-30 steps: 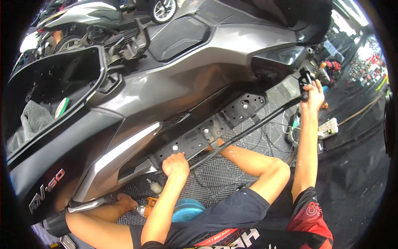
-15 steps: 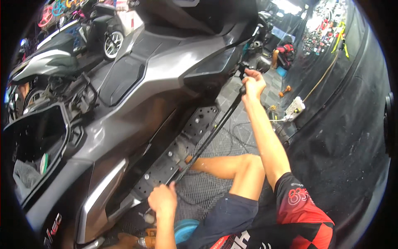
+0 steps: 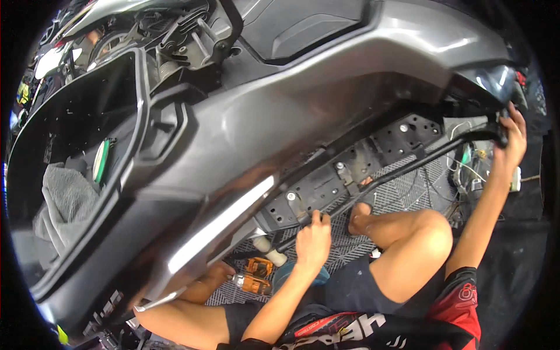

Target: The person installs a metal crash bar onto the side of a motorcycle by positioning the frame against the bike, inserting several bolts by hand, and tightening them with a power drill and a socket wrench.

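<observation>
A dark grey scooter body (image 3: 233, 140) spans the view, with a bolted black footboard bracket (image 3: 379, 154) exposed under its side panel. Along that bracket's outer edge runs a long, thin black trim strip (image 3: 411, 167). My right hand (image 3: 513, 140) has its fingers wrapped round the strip's far right end, beside the scooter's glossy end part. Farther down the strip, close to the bracket's near end, my left hand (image 3: 313, 242) is closed over it in a fist. The strip's lower left end is partly hidden behind that hand.
An orange power drill (image 3: 255, 284) and a pale cylindrical part (image 3: 269, 252) are low by my legs, next to a blue stool (image 3: 318, 277). The open storage well holds a grey cloth (image 3: 67, 195) and a green-and-white disc (image 3: 101, 161). Cables cross the ridged floor mat (image 3: 429, 184).
My view has turned, so the scooter shows closer and more level. The strip has come nearer the bracket and lies flatter along it, with both hands still holding it.
</observation>
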The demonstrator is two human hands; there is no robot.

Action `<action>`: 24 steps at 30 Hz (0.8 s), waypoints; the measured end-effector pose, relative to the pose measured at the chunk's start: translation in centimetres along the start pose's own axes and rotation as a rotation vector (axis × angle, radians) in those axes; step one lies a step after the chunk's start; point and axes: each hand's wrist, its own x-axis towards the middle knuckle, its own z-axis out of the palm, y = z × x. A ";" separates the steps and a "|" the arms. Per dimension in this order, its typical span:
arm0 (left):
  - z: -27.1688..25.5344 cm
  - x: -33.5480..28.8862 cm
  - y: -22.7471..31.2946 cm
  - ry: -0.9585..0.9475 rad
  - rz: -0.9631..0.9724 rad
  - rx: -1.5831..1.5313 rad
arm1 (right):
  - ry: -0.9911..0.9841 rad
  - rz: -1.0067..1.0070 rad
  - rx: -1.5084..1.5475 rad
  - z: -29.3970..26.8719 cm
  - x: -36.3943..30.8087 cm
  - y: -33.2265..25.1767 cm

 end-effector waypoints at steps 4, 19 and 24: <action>-0.7 2.0 1.1 -0.124 -0.070 -0.028 | 0.100 0.162 0.020 -4.6 2.1 2.5; 6.4 8.0 2.8 0.068 0.217 -0.160 | -0.109 0.204 0.142 -6.3 5.3 6.2; 4.9 9.1 4.3 0.080 0.221 -0.118 | -0.093 0.195 0.194 -5.5 5.4 5.8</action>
